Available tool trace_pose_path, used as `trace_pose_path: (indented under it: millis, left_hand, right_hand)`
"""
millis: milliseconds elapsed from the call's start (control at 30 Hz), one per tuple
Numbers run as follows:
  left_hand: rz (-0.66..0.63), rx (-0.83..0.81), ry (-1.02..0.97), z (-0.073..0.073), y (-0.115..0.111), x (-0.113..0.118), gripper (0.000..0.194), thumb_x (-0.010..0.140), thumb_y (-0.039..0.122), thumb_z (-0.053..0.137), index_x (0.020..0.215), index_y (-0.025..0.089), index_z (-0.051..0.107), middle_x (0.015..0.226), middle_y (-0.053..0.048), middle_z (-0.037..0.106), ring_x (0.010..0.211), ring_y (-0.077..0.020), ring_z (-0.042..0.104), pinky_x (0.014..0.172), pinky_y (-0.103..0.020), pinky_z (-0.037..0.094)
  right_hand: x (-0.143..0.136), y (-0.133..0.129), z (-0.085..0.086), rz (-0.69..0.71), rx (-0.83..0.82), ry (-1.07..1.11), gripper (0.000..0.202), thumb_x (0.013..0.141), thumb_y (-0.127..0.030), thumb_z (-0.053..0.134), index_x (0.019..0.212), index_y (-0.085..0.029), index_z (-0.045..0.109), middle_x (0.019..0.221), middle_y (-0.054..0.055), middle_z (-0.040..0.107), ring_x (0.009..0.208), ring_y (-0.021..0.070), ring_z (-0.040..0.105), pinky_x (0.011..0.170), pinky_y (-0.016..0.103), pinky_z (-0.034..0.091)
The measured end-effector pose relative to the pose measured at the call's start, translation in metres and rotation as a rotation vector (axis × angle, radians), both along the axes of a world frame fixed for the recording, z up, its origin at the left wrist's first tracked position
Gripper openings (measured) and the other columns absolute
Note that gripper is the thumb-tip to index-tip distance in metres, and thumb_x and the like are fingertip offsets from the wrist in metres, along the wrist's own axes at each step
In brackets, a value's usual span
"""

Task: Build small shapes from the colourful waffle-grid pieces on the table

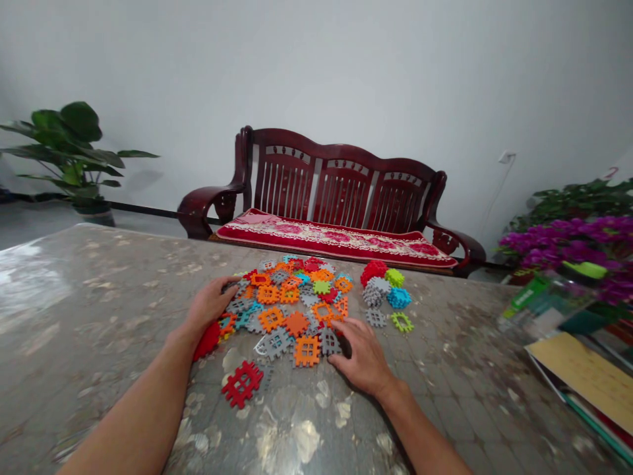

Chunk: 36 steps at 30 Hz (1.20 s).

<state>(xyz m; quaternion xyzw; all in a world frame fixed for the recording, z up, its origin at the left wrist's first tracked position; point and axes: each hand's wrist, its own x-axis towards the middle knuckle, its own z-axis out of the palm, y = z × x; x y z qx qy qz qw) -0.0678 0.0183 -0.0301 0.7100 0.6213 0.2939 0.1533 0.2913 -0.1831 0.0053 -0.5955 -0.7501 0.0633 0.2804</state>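
A heap of plastic interlocking building tiles (297,323) in orange, grey, red, blue and green lies on the table. My left hand (212,305) rests against the heap's left side, its fingers stretched towards grey tiles; the fingertips are partly hidden. Under that wrist sits a red tile (206,341). My right hand (363,356) is at the heap's right front, thumb and fingers apart beside a grey window tile (330,342). Nearest to me, a red window tile (242,384) lies separate from the heap. An orange window tile (307,351) is at the heap's front edge.
Right of the heap stand small stacks of red tiles (374,272), grey tiles (373,295) and blue tiles (399,298). A loose green tile (402,322) lies nearby. At far right are a clear bottle (568,297), papers (586,376) and purple flowers (568,241). A wooden bench (341,188) stands behind the table.
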Motion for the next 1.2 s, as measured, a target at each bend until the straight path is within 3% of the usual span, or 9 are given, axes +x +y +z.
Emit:
trace_pose_path:
  millis: [100, 333, 433, 767, 967, 1200]
  left_hand:
    - [0.003, 0.007, 0.011, 0.001, 0.0, 0.0, 0.052, 0.084, 0.046, 0.046, 0.123, 0.021, 0.069, 0.113, -0.009, 0.074, 0.1, -0.0267, 0.067, 0.089, -0.035, 0.051]
    - [-0.008, 0.006, 0.024, 0.008, -0.004, 0.002, 0.049, 0.084, 0.043, 0.046, 0.121, 0.022, 0.071, 0.11, -0.007, 0.076, 0.099, -0.0269, 0.068, 0.087, -0.034, 0.052]
    - [0.005, 0.018, 0.033, 0.008, -0.004, 0.002, 0.048, 0.083, 0.043, 0.047, 0.119, 0.022, 0.072, 0.109, -0.007, 0.076, 0.097, -0.0274, 0.069, 0.085, -0.034, 0.053]
    - [-0.002, 0.0, 0.022, 0.0, 0.001, -0.002, 0.051, 0.084, 0.045, 0.047, 0.124, 0.022, 0.069, 0.11, -0.008, 0.075, 0.099, -0.0267, 0.067, 0.087, -0.034, 0.052]
    - [-0.003, -0.005, 0.026, 0.001, 0.0, -0.001, 0.054, 0.084, 0.046, 0.045, 0.125, 0.02, 0.069, 0.109, -0.008, 0.075, 0.096, -0.0262, 0.068, 0.084, -0.033, 0.052]
    - [0.005, -0.004, 0.031, 0.002, -0.001, 0.0, 0.051, 0.083, 0.044, 0.046, 0.123, 0.022, 0.07, 0.106, -0.007, 0.075, 0.096, -0.0263, 0.068, 0.083, -0.033, 0.052]
  right_hand:
    - [0.007, 0.002, 0.0, -0.035, 0.028, 0.024, 0.059, 0.072, -0.019, 0.071, 0.129, -0.026, 0.062, 0.125, 0.006, 0.067, 0.118, 0.0257, 0.057, 0.103, 0.043, 0.043]
    - [0.068, 0.012, -0.012, -0.466, 0.136, 0.027, 0.053, 0.075, -0.023, 0.065, 0.129, -0.022, 0.061, 0.122, 0.008, 0.068, 0.111, 0.0267, 0.061, 0.099, 0.042, 0.047]
    - [0.087, 0.015, -0.018, -0.54, 0.144, 0.017, 0.052, 0.077, -0.024, 0.063, 0.129, -0.022, 0.061, 0.119, 0.008, 0.07, 0.109, 0.0265, 0.063, 0.097, 0.042, 0.048]
    - [0.094, 0.022, -0.031, -0.471, 0.178, 0.033, 0.052, 0.077, -0.019, 0.055, 0.129, -0.022, 0.06, 0.127, 0.008, 0.067, 0.116, 0.0255, 0.062, 0.102, 0.044, 0.047]
    - [0.086, 0.023, -0.029, -0.488, 0.19, -0.016, 0.046, 0.08, -0.026, 0.059, 0.126, -0.021, 0.061, 0.125, 0.01, 0.067, 0.113, 0.0257, 0.062, 0.1, 0.043, 0.047]
    - [0.08, 0.02, -0.024, -0.445, 0.177, -0.113, 0.026, 0.083, -0.023, 0.059, 0.106, -0.02, 0.069, 0.113, 0.009, 0.069, 0.106, 0.0257, 0.061, 0.096, 0.041, 0.047]
